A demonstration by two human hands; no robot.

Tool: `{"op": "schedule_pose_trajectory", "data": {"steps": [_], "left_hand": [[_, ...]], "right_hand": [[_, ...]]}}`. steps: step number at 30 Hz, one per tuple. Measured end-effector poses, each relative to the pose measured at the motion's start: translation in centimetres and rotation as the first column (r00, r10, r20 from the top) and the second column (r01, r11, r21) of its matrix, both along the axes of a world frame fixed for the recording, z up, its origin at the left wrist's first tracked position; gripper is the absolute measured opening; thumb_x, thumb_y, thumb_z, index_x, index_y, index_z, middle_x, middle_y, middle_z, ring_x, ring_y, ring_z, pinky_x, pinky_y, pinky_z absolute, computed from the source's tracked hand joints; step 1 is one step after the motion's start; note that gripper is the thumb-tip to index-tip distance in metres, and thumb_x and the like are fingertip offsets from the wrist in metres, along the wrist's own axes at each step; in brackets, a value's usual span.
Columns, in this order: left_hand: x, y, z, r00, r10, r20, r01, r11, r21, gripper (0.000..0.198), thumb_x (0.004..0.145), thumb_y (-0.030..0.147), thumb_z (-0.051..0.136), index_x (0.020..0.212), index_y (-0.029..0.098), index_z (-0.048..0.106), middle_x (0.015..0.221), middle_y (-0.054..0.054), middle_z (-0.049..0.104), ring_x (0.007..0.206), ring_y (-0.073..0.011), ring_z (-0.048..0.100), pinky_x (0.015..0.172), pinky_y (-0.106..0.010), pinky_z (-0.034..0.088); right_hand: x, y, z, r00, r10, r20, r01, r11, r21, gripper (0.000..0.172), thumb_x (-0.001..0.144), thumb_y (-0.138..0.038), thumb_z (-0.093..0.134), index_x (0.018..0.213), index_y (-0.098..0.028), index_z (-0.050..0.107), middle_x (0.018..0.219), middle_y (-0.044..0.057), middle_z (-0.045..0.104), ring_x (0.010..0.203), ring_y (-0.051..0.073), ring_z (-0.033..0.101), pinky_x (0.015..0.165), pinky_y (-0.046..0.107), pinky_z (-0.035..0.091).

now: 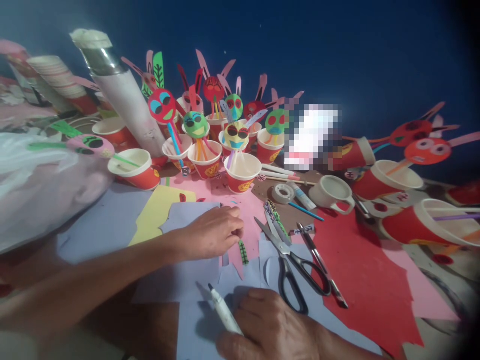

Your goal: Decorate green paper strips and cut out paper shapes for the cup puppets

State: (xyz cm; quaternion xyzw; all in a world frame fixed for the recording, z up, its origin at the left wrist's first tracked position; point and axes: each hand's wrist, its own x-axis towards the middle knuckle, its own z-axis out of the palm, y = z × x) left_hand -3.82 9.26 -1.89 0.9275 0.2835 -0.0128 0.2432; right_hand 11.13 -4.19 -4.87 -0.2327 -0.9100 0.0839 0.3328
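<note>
My left hand (pixel 213 231) rests on a lavender paper sheet (pixel 187 220), fingers curled in a pinch at the edge of a pink paper piece (pixel 243 210). Just below its fingertips lies a small green striped strip (pixel 244 252). My right hand (pixel 273 327) is at the bottom, fingers closed round a white marker (pixel 224 310) whose dark tip points up and left over the lavender paper. Black-handled scissors (pixel 288 260) lie between the two hands, blades apart, on the paper.
Several red paper cups with paper faces on straws (pixel 204 150) stand behind the sheets. A tape roll (pixel 283 193), glue stick (pixel 303 196), tipped cups (pixel 420 227), red paper (pixel 360 270), yellow paper (pixel 157 210), stacked cups (pixel 60 80) and a plastic bag (pixel 33 185) surround them.
</note>
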Motion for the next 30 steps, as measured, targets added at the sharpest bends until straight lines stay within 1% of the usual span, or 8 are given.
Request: {"op": "schedule_pose_trajectory", "data": {"steps": [9, 12, 15, 18, 21, 24, 26, 30], "left_hand": [[0.4, -0.1, -0.2, 1.0, -0.012, 0.006, 0.012, 1.0, 0.002, 0.017, 0.079, 0.007, 0.048, 0.068, 0.017, 0.057, 0.081, -0.002, 0.057, 0.08, -0.0183, 0.057, 0.076, -0.032, 0.042], [0.2, -0.1, 0.2, 1.0, 0.027, 0.012, -0.027, 0.999, -0.024, 0.017, 0.079, 0.007, 0.047, 0.068, 0.016, 0.055, 0.081, -0.002, 0.056, 0.078, -0.0172, 0.056, 0.074, -0.031, 0.042], [-0.1, 0.4, 0.7, 0.994, 0.08, 0.071, -0.077, 0.996, -0.044, 0.014, 0.081, 0.01, 0.049, 0.069, 0.016, 0.054, 0.081, -0.001, 0.054, 0.076, -0.0151, 0.054, 0.072, -0.029, 0.042], [-0.3, 1.3, 1.1, 0.989, 0.107, 0.098, -0.108, 0.994, 0.006, 0.016, 0.084, 0.012, 0.048, 0.07, 0.016, 0.055, 0.081, -0.002, 0.054, 0.075, -0.0151, 0.054, 0.07, -0.029, 0.043], [-0.4, 2.2, 0.9, 0.993, 0.08, 0.087, -0.088, 0.992, 0.091, 0.021, 0.087, 0.013, 0.045, 0.074, 0.015, 0.061, 0.083, -0.004, 0.056, 0.079, -0.0174, 0.056, 0.073, -0.031, 0.044], [-0.5, 2.6, 0.5, 0.989, 0.037, 0.144, -0.061, 0.984, 0.166, 0.025, 0.092, 0.015, 0.043, 0.092, 0.014, 0.068, 0.096, -0.008, 0.062, 0.092, -0.0211, 0.058, 0.084, -0.037, 0.045], [-0.8, 2.4, 0.4, 0.978, 0.009, 0.209, -0.051, 0.979, 0.197, 0.026, 0.095, 0.016, 0.043, 0.101, 0.013, 0.068, 0.104, -0.01, 0.065, 0.099, -0.0221, 0.058, 0.089, -0.038, 0.045], [-1.9, 1.0, 0.8, 0.956, -0.069, 0.287, 0.001, 0.973, 0.232, 0.02, 0.095, 0.021, 0.05, 0.103, 0.015, 0.066, 0.108, -0.008, 0.069, 0.105, -0.0217, 0.058, 0.094, -0.038, 0.043]], "right_hand": [[0.3, -0.1, -0.3, 1.0, -0.004, 0.03, 0.003, 1.0, 0.018, 0.019, 0.088, -0.009, 0.05, 0.079, -0.019, 0.064, 0.051, -0.004, 0.049, 0.047, 0.014, 0.037, 0.048, 0.03, 0.029], [0.4, -0.2, -0.3, 0.999, -0.006, 0.034, 0.005, 0.999, 0.038, 0.015, 0.087, -0.011, 0.052, 0.081, -0.019, 0.063, 0.051, -0.005, 0.05, 0.047, 0.014, 0.037, 0.048, 0.029, 0.028], [0.4, -0.3, -0.3, 1.0, 0.004, 0.027, -0.005, 0.999, 0.033, 0.018, 0.087, -0.009, 0.049, 0.081, -0.019, 0.063, 0.052, -0.004, 0.05, 0.048, 0.014, 0.038, 0.048, 0.03, 0.028], [0.3, -0.3, -0.3, 1.0, -0.004, 0.03, 0.003, 0.999, 0.043, 0.017, 0.087, -0.009, 0.05, 0.08, -0.019, 0.062, 0.052, -0.004, 0.048, 0.048, 0.014, 0.037, 0.048, 0.03, 0.026], [0.3, -0.3, -0.4, 0.999, -0.008, 0.053, 0.005, 0.999, 0.046, 0.015, 0.087, -0.011, 0.051, 0.08, -0.019, 0.062, 0.052, -0.005, 0.048, 0.048, 0.014, 0.037, 0.048, 0.03, 0.026], [0.4, -0.2, -0.4, 0.996, 0.003, 0.084, -0.006, 0.999, 0.036, 0.013, 0.086, -0.011, 0.052, 0.08, -0.019, 0.061, 0.053, -0.004, 0.05, 0.048, 0.014, 0.038, 0.048, 0.03, 0.027], [0.5, -0.2, -0.4, 0.997, -0.002, 0.078, -0.001, 0.999, 0.044, 0.013, 0.085, -0.01, 0.053, 0.08, -0.019, 0.062, 0.053, -0.004, 0.05, 0.048, 0.014, 0.039, 0.048, 0.03, 0.027], [0.4, -0.4, -0.1, 0.999, -0.01, 0.045, 0.008, 0.999, 0.039, 0.015, 0.084, -0.009, 0.055, 0.078, -0.02, 0.063, 0.052, -0.004, 0.052, 0.049, 0.014, 0.041, 0.048, 0.03, 0.027]]}}
